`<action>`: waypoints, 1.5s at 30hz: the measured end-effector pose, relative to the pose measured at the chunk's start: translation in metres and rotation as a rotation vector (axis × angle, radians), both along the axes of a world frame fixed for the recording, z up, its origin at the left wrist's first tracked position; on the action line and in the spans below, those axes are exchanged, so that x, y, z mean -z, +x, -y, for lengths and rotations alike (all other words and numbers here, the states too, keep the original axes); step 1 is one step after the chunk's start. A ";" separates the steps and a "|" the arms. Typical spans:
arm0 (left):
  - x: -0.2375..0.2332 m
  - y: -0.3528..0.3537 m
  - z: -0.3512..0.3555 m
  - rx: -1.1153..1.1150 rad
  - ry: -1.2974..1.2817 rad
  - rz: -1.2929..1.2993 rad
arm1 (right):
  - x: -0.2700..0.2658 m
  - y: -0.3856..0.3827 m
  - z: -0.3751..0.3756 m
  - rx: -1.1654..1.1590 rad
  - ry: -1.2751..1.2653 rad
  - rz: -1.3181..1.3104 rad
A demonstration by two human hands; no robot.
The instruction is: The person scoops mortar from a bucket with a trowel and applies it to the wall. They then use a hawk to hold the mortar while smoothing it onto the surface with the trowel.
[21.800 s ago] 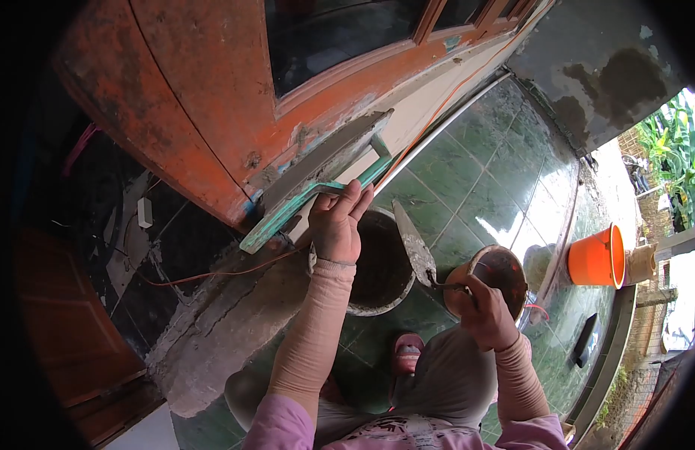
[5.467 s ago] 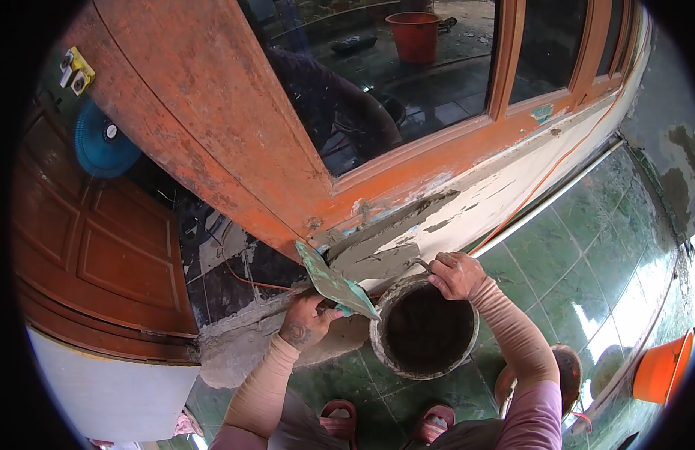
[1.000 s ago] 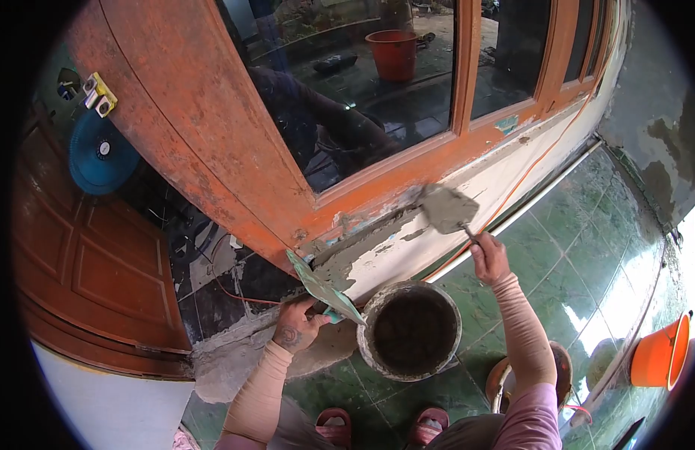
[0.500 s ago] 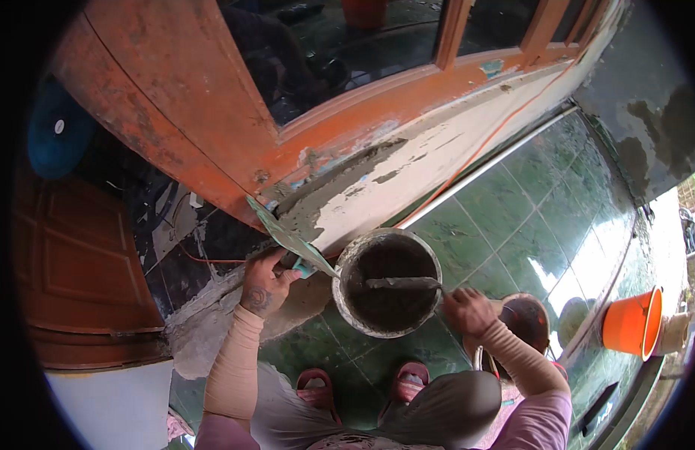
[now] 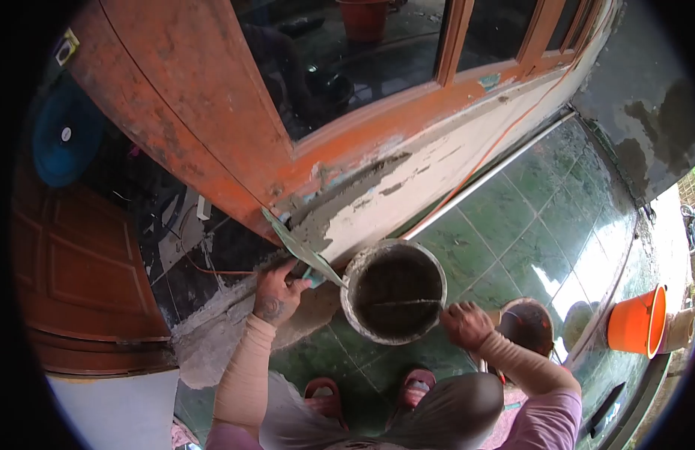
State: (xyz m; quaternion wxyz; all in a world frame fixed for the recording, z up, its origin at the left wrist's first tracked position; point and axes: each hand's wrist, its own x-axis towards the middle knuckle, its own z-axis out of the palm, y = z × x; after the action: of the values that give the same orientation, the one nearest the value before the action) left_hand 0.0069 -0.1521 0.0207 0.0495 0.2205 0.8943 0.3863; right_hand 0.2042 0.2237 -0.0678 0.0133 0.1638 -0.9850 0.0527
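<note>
My left hand [image 5: 278,294] is wrapped round the handle of a green plastering float [image 5: 296,246]. The float's thin plate is tilted on edge beside the low wall, its lower end close to the bucket rim. Grey wet mortar [image 5: 396,274] fills the lower part of a round bucket [image 5: 347,301] in front of my feet. At the bucket's right side, my right hand [image 5: 466,324] grips a trowel [image 5: 409,302], whose handle is hidden in my fist. Only a thin line of its blade shows over the mortar.
An orange wooden frame [image 5: 175,112] with glass rises above the low wall [image 5: 407,191], which has patches of mortar. A second bucket [image 5: 549,322] stands behind my right wrist, with an orange bucket [image 5: 634,321] farther right. A white pipe [image 5: 490,174] runs along the wall's foot.
The trowel blade has turned from a broad, mortar-coated face to a thin edge over the bucket. My left hand still holds the float beside the wall. The whole view has shifted slightly.
</note>
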 end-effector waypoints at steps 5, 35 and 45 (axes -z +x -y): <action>0.012 0.003 0.008 0.015 -0.065 -0.158 | 0.002 0.017 0.006 0.007 -0.126 -0.037; 0.010 0.005 0.002 -0.010 -0.117 -0.087 | -0.237 -0.056 -0.003 0.353 -0.688 0.136; 0.005 0.006 -0.001 -0.029 -0.076 0.000 | -0.102 0.006 0.006 0.333 -0.599 0.486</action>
State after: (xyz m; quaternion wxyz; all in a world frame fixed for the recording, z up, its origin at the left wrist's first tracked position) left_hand 0.0128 -0.1514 0.0152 0.0523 0.2052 0.9113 0.3530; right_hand 0.2098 0.2181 0.0347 -0.1641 -0.0258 -0.9137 0.3709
